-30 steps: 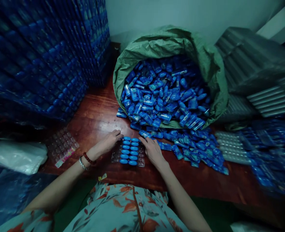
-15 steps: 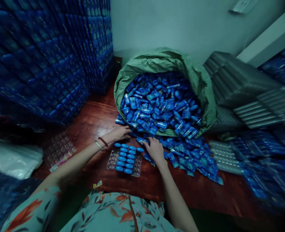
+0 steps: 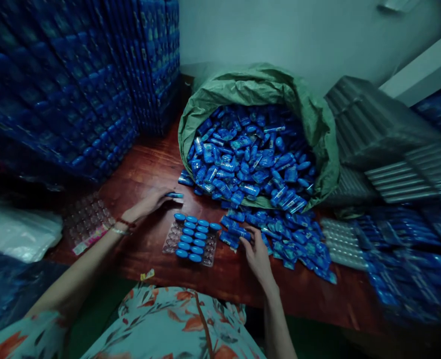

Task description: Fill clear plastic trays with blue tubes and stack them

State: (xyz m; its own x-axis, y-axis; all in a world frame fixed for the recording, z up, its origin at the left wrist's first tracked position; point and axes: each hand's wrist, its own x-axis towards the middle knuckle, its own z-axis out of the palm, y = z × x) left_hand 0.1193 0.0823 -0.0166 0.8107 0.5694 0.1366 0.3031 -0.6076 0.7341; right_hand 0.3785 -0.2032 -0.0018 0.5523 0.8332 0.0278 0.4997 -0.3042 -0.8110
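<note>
My left hand (image 3: 153, 203) is closed on a small blue wrapped packet (image 3: 174, 195), held by its edge over the table to the left of the sack. My right hand (image 3: 258, 255) pinches the end of another blue packet (image 3: 239, 231) at the near edge of the loose pile (image 3: 295, 242). Between the hands lies a clear plastic blister tray (image 3: 171, 238). Its middle cups carry two columns of glossy blue oval pieces (image 3: 189, 232), with one more at each far corner; the outer cups hold none.
A green woven sack (image 3: 256, 85) lies open toward me, full of blue packets. Tall stacks of filled blue trays (image 3: 56, 89) rise at left. Grey tray stacks (image 3: 381, 119) stand at right. A clear tray (image 3: 88, 222) and white plastic bags (image 3: 22, 229) lie at left.
My left hand has drawn back left from the sack's mouth with a packet. My right hand has shifted right and toward me, onto a packet. The view has shifted slightly.
</note>
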